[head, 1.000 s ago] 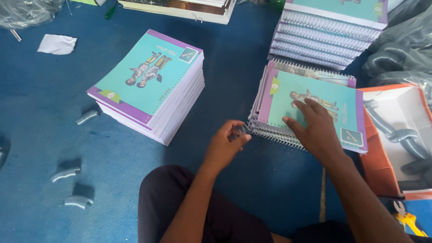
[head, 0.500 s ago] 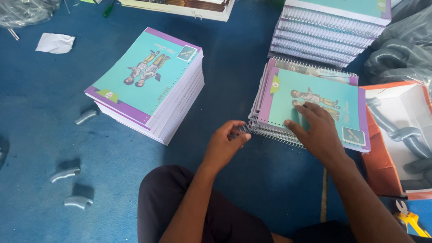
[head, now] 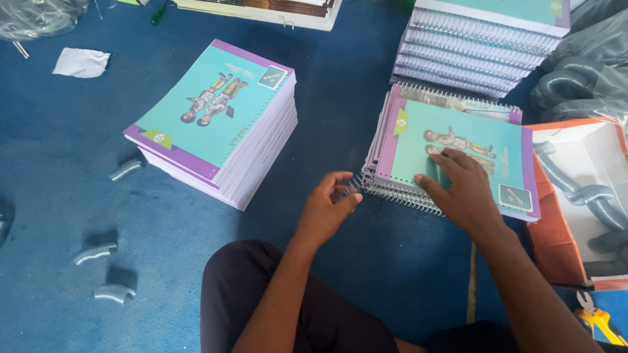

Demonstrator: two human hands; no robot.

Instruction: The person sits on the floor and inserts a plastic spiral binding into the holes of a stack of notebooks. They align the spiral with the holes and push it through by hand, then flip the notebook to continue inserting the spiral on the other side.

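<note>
The left hand (head: 325, 210), just below the middle of the frame, pinches the near end of a spiral binding coil (head: 356, 185) at the lower left corner of a book; its grip is closed on the coil between thumb and fingertips. The right hand (head: 461, 189) lies flat, fingers spread, on the cover of that top book (head: 458, 140), pressing it down; its grip is open and holds nothing. The book has a turquoise cover with a purple border and small drawn figures, and it sits on a short pile of like books right of centre, the wire spiral running along the pile's near edge.

Left of centre stands a taller stack of unbound books (head: 219, 121) with the same cover, well apart from the hands. At the upper right lies another stack of spiral-bound books (head: 477, 46), just behind the worked pile. All rest on a blue carpeted floor (head: 78, 163). An orange-walled box (head: 546, 202) at the right edge holds grey curved pieces, and similar grey pieces (head: 95, 252) lie at the lower left. A crumpled white paper (head: 81, 62) is at the upper left. A yellow-handled tool (head: 598, 323) shows at the lower right corner.
</note>
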